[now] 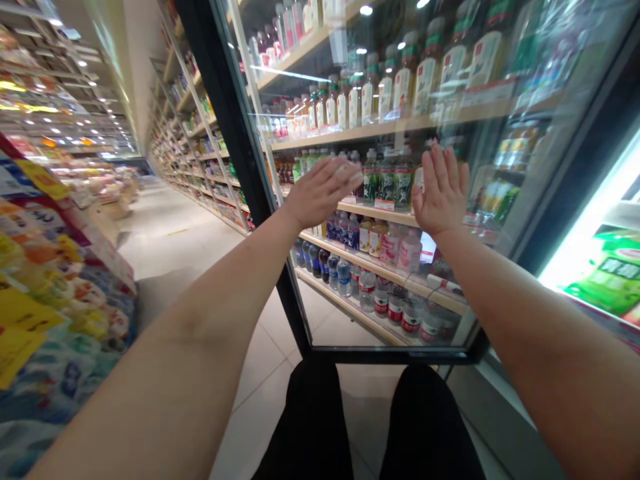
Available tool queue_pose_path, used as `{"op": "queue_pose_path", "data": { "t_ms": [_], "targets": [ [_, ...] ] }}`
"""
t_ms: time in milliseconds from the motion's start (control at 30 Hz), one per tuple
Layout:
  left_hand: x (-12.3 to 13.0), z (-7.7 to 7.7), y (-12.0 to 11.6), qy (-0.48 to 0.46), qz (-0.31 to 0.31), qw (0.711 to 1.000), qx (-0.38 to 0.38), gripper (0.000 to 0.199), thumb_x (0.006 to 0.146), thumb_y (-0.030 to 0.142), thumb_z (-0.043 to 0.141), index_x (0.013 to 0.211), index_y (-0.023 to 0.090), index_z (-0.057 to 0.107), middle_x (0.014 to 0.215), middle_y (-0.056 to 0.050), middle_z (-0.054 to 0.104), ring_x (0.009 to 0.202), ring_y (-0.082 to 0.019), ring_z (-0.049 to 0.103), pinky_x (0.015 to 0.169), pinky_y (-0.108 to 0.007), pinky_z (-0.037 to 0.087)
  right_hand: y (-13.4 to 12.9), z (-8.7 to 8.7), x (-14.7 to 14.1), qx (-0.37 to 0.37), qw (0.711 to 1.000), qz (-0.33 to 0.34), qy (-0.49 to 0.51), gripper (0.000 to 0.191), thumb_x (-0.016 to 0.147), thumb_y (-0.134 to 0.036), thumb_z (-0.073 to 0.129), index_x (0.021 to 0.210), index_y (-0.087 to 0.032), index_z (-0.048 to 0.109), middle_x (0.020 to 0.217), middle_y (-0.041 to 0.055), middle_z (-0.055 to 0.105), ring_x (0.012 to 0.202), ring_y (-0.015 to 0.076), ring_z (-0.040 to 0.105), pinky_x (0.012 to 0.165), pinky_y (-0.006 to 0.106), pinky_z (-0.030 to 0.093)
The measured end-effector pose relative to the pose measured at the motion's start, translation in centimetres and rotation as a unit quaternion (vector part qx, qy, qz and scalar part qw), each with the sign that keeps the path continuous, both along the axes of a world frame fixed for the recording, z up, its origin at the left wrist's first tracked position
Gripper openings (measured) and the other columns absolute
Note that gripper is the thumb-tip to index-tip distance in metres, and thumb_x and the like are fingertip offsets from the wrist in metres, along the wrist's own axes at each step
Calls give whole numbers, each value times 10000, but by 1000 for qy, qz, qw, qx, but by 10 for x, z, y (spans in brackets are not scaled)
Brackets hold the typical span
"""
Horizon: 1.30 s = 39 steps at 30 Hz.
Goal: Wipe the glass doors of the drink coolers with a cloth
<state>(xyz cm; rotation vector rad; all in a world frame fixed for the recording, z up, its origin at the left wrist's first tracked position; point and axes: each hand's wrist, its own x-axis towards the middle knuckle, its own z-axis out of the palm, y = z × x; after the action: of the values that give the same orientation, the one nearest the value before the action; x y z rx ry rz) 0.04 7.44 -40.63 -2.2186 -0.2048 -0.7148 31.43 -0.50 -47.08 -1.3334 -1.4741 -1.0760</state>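
In front of me stands a glass door [340,320] with a black frame, swung out from a lit cooler. My left hand [323,190] is stretched out before the glass, fingers extended and holding nothing. Farther right, my right hand [443,187] is raised with its palm toward the door and its fingers straight up. Whether either hand presses on the glass I cannot tell. Through the pane I see shelves of bottles, among them green-labelled bottles [386,177] between my hands and pink bottles [400,250] below.
At the right edge, the lit cooler holds a green package [613,270]. Stacked colourful packages [75,293] with yellow signs stand on the left. A tiled aisle [165,213] runs back beside long shelves. My legs [315,413] are close to the door's lower frame.
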Motion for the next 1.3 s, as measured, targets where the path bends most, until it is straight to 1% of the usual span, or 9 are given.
{"op": "queue_pose_path", "data": {
  "t_ms": [100,267,333,500,567,733,967,1133,1300],
  "targets": [
    [0,-3,4,-110,29,994,-9,568,1066,126,332,1623,210,404,1706,-61,350,1626,-292,128,1341,-581,132,0,0,0,0,1000,1,-6,638,1090,-435,306,1688,-214,275,1716,68,321,1610,306,203,1305,576,111],
    [8,-28,-4,105,-4,994,16,527,1087,138,368,1603,233,426,1682,-9,404,1618,-219,181,1354,-463,224,2,0,2,7,1000,1,-19,650,1087,-446,289,1667,-154,319,1711,112,322,1604,318,221,1290,619,141],
    [15,-20,-7,99,12,995,16,527,1094,149,374,1611,244,407,1701,8,368,1622,-209,164,1358,-461,217,3,-1,2,16,1000,3,-17,646,1089,-456,278,1668,-173,323,1707,105,335,1600,311,235,1293,599,145],
    [42,6,-12,-72,55,996,4,566,1093,91,275,1645,201,335,1738,-27,277,1628,-264,85,1335,-595,154,5,-2,4,15,1000,12,-6,657,1090,-490,260,1690,-222,279,1714,69,327,1606,310,215,1305,564,125],
    [50,-5,-17,-51,53,997,10,545,1108,103,264,1638,191,360,1728,-36,301,1625,-270,115,1337,-577,171,4,-1,5,8,1000,10,-4,666,1089,-496,249,1691,-212,275,1720,65,315,1610,314,201,1306,566,127],
    [52,-41,-19,143,-20,988,60,489,1106,190,417,1595,180,434,1686,-45,395,1603,-251,253,1347,-475,241,-5,2,0,-33,999,7,0,665,1090,-477,234,1691,-194,261,1731,77,282,1622,313,161,1305,605,106],
    [52,-31,0,-53,-25,995,83,537,1096,83,340,1623,177,382,1702,-76,359,1630,-232,-20,1360,-490,108,-12,5,-8,-43,999,-6,18,637,1100,-458,226,1703,-254,205,1742,37,251,1623,277,165,1316,571,85],
    [50,-47,-8,109,-39,988,103,500,1111,193,428,1610,172,399,1700,-54,367,1630,-244,124,1363,-469,159,-7,0,-4,-24,1000,-7,-3,660,1074,-456,271,1680,-195,284,1723,77,302,1615,290,199,1301,603,130],
    [50,-28,-3,0,-21,992,121,518,1101,155,443,1615,185,392,1689,-60,389,1628,-257,146,1356,-488,165,-14,14,-6,-21,1000,-15,2,652,1041,-459,346,1645,-217,370,1697,95,357,1574,334,288,1268,612,208]
  ]
}}
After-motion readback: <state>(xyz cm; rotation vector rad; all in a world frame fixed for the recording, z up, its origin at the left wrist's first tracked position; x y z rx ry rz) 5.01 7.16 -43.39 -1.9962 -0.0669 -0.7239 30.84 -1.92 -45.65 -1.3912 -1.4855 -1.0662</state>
